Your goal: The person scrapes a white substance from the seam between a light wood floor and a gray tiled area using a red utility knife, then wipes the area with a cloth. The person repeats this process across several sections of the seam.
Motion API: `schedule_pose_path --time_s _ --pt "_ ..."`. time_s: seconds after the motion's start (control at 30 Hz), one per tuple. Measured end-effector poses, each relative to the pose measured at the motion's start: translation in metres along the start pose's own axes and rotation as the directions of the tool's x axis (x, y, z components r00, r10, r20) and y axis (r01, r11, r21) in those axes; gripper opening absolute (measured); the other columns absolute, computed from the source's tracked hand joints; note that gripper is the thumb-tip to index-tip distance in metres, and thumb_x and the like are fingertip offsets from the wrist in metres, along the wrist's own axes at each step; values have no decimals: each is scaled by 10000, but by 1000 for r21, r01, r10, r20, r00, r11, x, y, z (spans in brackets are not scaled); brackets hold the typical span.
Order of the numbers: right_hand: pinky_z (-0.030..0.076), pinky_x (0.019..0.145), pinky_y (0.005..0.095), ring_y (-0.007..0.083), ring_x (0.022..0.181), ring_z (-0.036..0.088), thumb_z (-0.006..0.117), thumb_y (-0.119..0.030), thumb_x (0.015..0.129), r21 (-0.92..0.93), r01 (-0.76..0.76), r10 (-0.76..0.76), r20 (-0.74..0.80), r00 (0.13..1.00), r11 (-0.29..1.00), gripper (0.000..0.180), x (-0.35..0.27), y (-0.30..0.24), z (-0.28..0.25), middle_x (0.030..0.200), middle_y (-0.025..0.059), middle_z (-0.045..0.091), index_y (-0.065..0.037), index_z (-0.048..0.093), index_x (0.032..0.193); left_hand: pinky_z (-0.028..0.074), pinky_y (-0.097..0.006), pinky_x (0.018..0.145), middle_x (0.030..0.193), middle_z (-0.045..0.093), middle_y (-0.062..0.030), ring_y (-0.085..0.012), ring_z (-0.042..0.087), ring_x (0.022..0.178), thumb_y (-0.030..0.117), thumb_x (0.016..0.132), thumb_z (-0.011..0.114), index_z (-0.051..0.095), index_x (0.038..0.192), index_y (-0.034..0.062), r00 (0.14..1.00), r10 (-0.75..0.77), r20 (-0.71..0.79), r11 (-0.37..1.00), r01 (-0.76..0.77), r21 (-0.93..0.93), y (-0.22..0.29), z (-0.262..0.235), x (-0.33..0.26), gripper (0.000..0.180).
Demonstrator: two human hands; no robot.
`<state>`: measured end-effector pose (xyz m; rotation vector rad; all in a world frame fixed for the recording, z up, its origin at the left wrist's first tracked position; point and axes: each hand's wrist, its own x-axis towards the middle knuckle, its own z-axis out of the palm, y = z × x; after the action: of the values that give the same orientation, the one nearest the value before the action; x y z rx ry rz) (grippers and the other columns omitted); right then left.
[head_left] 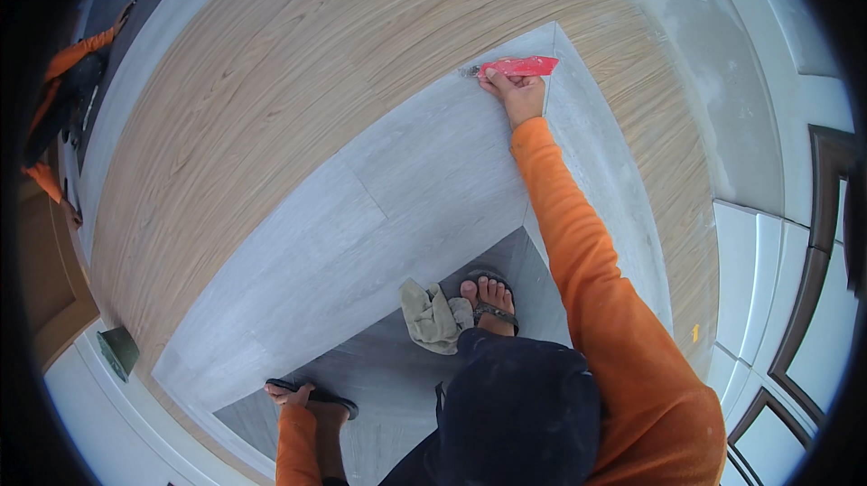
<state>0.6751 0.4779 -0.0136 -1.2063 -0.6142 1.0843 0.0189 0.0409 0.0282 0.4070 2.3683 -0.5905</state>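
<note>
My right hand (pixel 519 98) is closed on a red plastic scraper (pixel 531 66) smeared with white. It holds the scraper flat near the far corner of a pale grey wood-look panel (pixel 312 224), where the grey meets tan wood-look boards. A dark smudge (pixel 470 71) shows by the scraper's left end. Low on the left, my left hand (pixel 293 394) rests against my sandalled left foot (pixel 330 409), its fingers loosely extended and holding no tool. A crumpled beige-grey cloth (pixel 434 317) lies beside my right foot (pixel 489 294).
Tan wood-look boards (pixel 361 34) curve around the grey panels. Dark grey flooring (pixel 384 364) lies under my feet. White panels with dark brown trim (pixel 799 305) stand right; a green object (pixel 118 352) sits left. A person in orange sleeves (pixel 77 57) is at the far left.
</note>
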Motion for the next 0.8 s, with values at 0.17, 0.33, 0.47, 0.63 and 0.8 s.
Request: schedule_pose_path --time_s 0.17,0.33,0.47,0.63,0.8 --pt "657 828 357 241 923 747 730 67 901 9 26 -27 32 999 1000 234 0 2 0 1000 152 739 49 660 1124 -7 -358 1304 1689 -199 -226 -340 -176 1587 422 589 915 -256 1564 -54 1000 7 7 998 -7 -69 1 -3 -6 1597" --pt "655 822 348 242 912 749 732 67 898 -24 7 -6 48 999 1000 228 -1 -1 1 1000 161 740 52 664 1114 -7 -352 1303 1692 -164 -235 -346 -146 1591 436 576 913 -235 1567 -67 999 32 -30 999 -32 -2 -6 1 6 1598" --pt "657 810 346 239 893 751 734 69 894 -11 29 -29 4 1000 1000 226 -4 -1 4 999 161 740 59 664 1109 -1 -351 1303 1692 -145 -240 -349 -135 1591 445 566 916 -214 1573 -71 998 54 -41 999 -54 -5 -12 7 16 1599" --pt "658 797 349 236 893 750 732 71 892 -18 28 -28 -5 1000 999 217 -4 2 6 990 161 741 67 664 1097 0 -359 1304 1693 -146 -238 -350 -146 1589 444 585 913 -220 1573 -66 998 36 -45 999 -36 -15 -9 5 9 1588" --pt "655 799 358 234 904 747 729 71 894 -17 98 -98 -50 994 995 213 -3 3 4 987 151 742 60 661 1096 9 -373 1308 1696 -145 -232 -344 -148 1590 450 599 911 -217 1577 -61 999 28 -38 1000 -28 4 -4 1 1 1578"
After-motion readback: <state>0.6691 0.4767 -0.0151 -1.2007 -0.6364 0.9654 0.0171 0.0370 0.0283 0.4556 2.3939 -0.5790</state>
